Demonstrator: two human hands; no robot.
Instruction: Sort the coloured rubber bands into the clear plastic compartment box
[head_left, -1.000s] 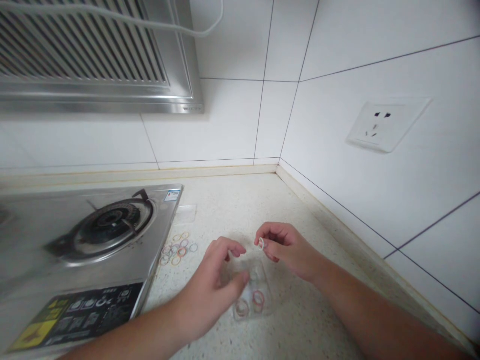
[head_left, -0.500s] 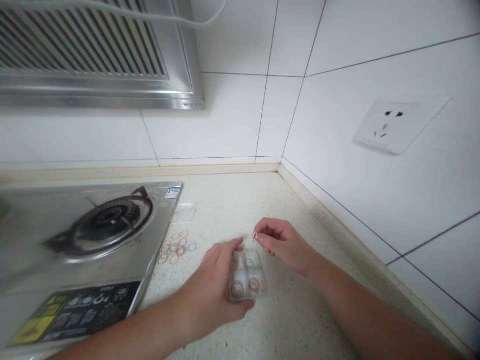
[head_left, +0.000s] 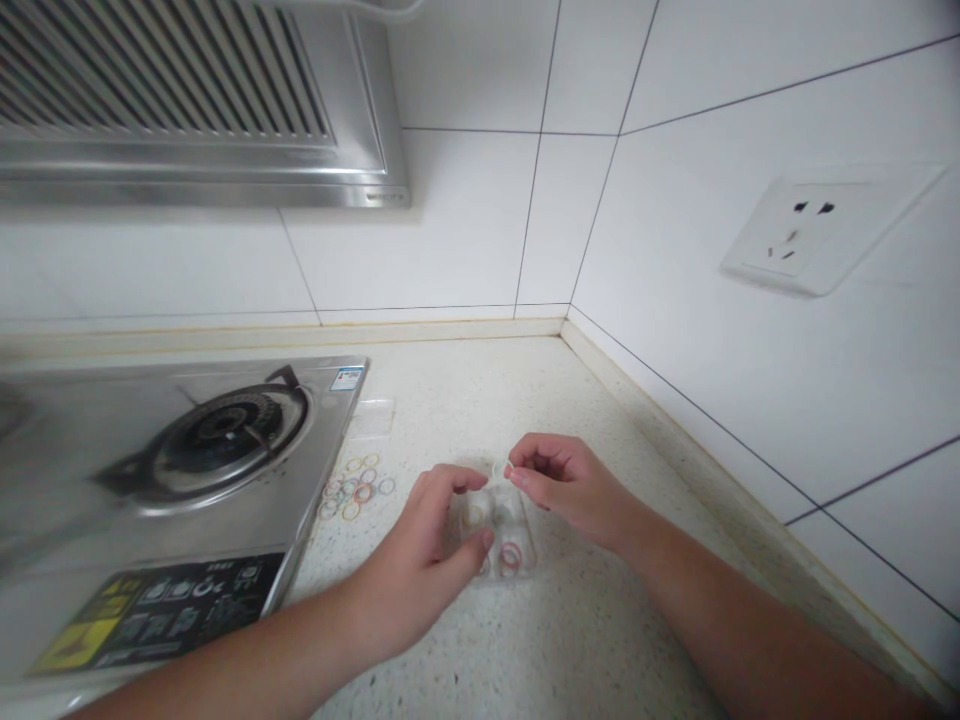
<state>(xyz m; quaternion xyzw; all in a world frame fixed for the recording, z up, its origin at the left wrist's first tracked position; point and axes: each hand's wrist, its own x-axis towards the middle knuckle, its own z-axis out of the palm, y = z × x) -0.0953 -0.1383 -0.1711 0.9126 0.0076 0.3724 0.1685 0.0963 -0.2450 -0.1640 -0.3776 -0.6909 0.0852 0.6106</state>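
A small clear plastic compartment box point(head_left: 504, 530) lies on the speckled countertop point(head_left: 465, 400), with small coloured rubber rings in its cells. My left hand point(head_left: 427, 550) curls around the box's left side, thumb and fingers on it. My right hand point(head_left: 566, 487) hovers at the box's far edge and pinches a small pale ring point(head_left: 507, 470) between thumb and forefinger. A loose cluster of several coloured rings point(head_left: 355, 488) lies on the counter to the left, beside the stove.
A steel gas stove point(head_left: 165, 470) with a burner fills the left. The box's clear lid point(head_left: 373, 416) lies behind the rings. A range hood point(head_left: 195, 100) hangs above. White tiled walls meet at a corner; a wall socket point(head_left: 817, 235) is on the right.
My left hand lifted the box half a second ago and has set it back on the counter. My right hand has stayed pinched on the small ring, lowering slightly toward the box.
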